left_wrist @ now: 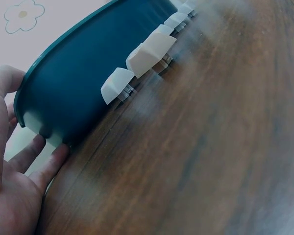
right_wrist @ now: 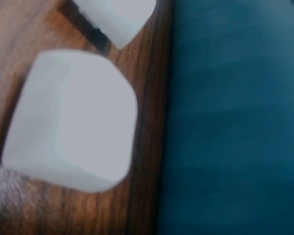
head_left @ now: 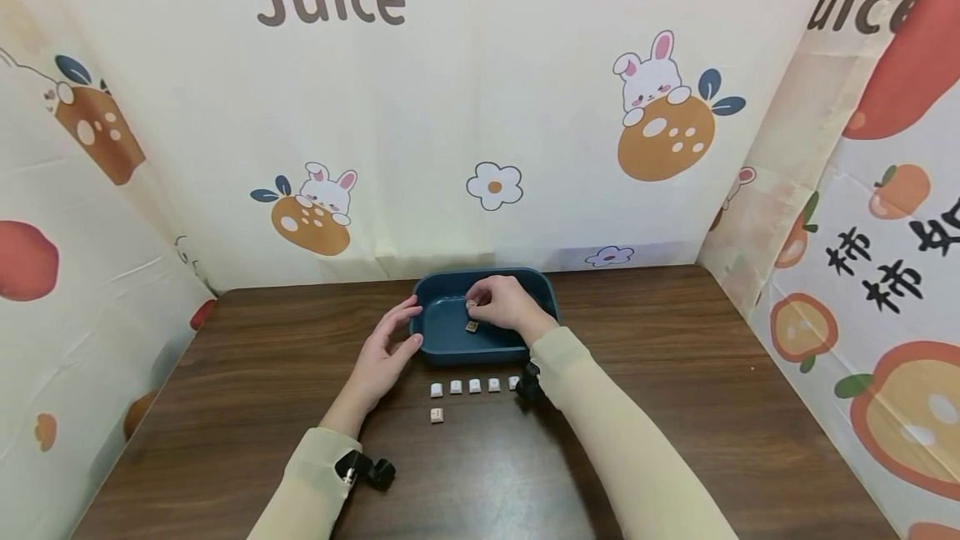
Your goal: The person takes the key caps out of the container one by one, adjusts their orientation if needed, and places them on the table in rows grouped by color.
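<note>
A dark blue tray (head_left: 442,350) stands at the table's back. My left hand (head_left: 378,361) spreads along its left end, thumb by the front corner and fingertips at the rim; in the left wrist view its fingers (left_wrist: 51,164) touch the tray's side. Reaching inside the tray, my right hand (head_left: 504,305) pinches a small keycap (head_left: 471,304) between thumb and fingers. Just in front of that, another keycap (head_left: 472,326) lies on the tray floor, its brownish side up. My right fingers are out of the right wrist view, where a white keycap (right_wrist: 73,120) shows large beside the tray.
Several white keycaps (head_left: 475,387) form a row on the wooden table (head_left: 645,357) before the tray. A single keycap (head_left: 437,415) sits in front of the row's left end. Behind the table hangs a printed curtain (head_left: 420,107); another covers the right side.
</note>
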A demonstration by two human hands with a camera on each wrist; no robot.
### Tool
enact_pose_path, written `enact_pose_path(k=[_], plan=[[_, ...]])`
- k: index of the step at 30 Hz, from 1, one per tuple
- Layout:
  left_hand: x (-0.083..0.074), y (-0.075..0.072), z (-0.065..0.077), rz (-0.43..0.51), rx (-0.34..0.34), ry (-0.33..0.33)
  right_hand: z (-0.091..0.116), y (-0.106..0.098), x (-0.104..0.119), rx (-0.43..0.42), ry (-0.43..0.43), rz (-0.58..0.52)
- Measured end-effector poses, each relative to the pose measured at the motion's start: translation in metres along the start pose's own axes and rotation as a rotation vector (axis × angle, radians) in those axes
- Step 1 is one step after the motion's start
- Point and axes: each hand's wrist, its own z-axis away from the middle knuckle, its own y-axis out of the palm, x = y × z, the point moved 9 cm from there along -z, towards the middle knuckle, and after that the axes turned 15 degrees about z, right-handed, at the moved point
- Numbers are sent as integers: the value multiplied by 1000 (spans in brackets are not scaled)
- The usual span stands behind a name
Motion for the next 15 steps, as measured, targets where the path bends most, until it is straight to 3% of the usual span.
enact_pose_path(k=[8, 15], plan=[[-2, -2, 0, -7, -8, 18, 1, -12, 13, -12, -54, -81], [-3, -1, 0, 3, 0, 9, 17, -41, 43, -6, -154, -43]])
